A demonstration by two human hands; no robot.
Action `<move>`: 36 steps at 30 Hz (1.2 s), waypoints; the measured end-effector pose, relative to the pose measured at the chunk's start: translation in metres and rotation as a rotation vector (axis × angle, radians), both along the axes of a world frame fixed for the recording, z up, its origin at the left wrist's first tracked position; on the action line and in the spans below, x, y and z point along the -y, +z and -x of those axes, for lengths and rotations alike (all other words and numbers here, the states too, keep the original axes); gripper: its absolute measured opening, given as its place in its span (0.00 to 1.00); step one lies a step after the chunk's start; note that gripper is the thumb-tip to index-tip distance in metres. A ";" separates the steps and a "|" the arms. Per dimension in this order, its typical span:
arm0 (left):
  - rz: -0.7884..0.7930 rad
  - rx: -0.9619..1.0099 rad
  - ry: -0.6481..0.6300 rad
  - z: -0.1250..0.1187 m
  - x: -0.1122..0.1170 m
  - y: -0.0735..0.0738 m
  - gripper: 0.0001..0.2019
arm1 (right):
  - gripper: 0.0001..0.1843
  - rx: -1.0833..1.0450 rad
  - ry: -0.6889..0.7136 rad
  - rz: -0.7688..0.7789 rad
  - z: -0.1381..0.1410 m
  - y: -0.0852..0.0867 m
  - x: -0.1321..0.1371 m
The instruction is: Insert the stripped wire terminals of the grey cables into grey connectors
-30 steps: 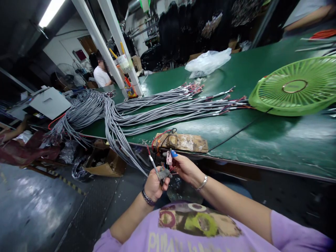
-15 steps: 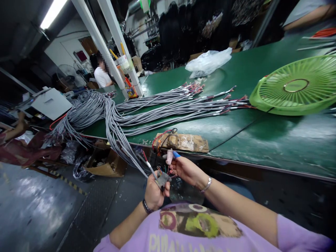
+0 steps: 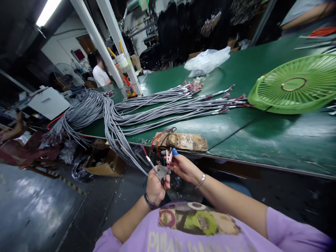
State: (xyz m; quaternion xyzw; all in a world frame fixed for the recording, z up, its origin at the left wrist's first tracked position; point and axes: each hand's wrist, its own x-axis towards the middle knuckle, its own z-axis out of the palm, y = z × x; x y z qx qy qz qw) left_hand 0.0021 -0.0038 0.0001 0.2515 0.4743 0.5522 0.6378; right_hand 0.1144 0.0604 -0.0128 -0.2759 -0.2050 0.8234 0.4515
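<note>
Both hands sit just short of the tabletop [image 3: 236, 141] edge: the left hand [image 3: 155, 187] clenches a gray cable [image 3: 150, 162] below its bared colored wires [image 3: 160, 163], the right hand [image 3: 183, 167] pinches a small pale clip [image 3: 169, 156] just above them, so fitting clip to wires seems in hand and calls for fine alignment.

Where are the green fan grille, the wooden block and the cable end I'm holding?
green fan grille [image 3: 275, 96], head view, on its ribs left of the hub.
wooden block [image 3: 185, 141], head view, on its top face.
cable end [image 3: 150, 162], head view, on the sheath above the left hand [image 3: 155, 187].
</note>
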 end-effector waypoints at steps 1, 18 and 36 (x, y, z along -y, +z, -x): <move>0.003 0.001 -0.002 0.000 -0.001 -0.002 0.13 | 0.16 -0.019 -0.012 0.026 0.001 0.001 -0.001; -0.076 -0.021 0.061 -0.001 0.015 0.001 0.14 | 0.09 -0.042 0.044 0.050 -0.009 0.000 0.005; -0.024 -0.027 0.156 -0.012 0.003 -0.004 0.12 | 0.12 -0.086 -0.055 0.040 0.004 -0.010 -0.004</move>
